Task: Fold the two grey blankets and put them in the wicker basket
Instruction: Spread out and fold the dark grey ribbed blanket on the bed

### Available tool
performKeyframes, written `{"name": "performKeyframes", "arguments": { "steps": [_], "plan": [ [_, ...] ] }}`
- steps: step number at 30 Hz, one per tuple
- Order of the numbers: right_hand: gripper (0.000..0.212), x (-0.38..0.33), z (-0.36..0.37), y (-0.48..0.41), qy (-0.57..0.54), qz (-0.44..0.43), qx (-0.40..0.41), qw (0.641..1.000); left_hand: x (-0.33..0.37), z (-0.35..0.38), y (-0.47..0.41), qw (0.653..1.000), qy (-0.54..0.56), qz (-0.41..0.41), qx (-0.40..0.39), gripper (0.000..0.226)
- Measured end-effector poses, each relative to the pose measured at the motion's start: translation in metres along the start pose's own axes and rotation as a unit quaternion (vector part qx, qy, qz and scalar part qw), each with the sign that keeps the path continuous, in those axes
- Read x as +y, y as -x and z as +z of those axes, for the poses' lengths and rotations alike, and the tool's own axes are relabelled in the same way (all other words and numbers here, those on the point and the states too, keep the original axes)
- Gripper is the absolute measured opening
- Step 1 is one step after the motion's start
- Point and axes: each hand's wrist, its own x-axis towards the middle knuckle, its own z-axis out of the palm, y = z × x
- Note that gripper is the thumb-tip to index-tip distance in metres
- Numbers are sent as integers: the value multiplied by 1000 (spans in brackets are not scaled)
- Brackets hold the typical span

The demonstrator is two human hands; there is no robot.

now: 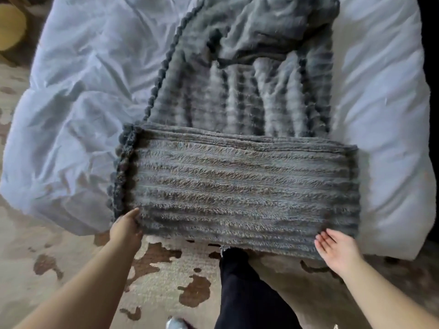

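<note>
Left hand (pixel 126 230) and right hand (pixel 337 250) at folded grey blanket (pixel 237 186), near edge.
Right fingers (pixel 326 239) straight, touching right corner; at left corner the left grip cannot be told.

One wide-angle view from the person's head looks forward and steeply down over the near edge of the bed (pixel 71 115), close in: the left hand (pixel 126 230) and right hand (pixel 337 251) reach up from the bottom corners, with the rug (pixel 166 269) along the lower frame

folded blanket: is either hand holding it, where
Left hand seems to hold the blanket by its near left corner; right hand lies open at the near right corner.
</note>
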Motion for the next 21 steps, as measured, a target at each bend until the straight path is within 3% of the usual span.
{"name": "performKeyframes", "arguments": {
  "steps": [4,7,10,13,15,17,19,21],
  "plan": [
    [19,56,-23,-20,6,67,25,997,-33,-5,-2,992,9,-100,81,75],
    [63,85,-22,-33,-44,58,6,997,-56,-2,-15,988,84,-125,24,89],
    [81,96,-13,-46,-165,39,-15,985,-63,2,-27,962,237,-128,-44,80],
    [64,92,0,-39,-226,31,-21,974,-55,1,-17,951,280,-100,-84,29],
    [34,89,1,-21,-221,1,-37,975,-48,-8,-1,952,276,-70,-111,25],
    [19,82,-4,5,-211,-54,-61,974,-33,-22,22,934,314,-55,-162,30],
    [22,72,-11,40,-221,-117,-94,964,-10,-36,51,925,325,-30,-196,26],
    [41,59,-20,87,-232,-174,-134,948,16,-46,83,916,324,8,-238,28]
  ]
}}
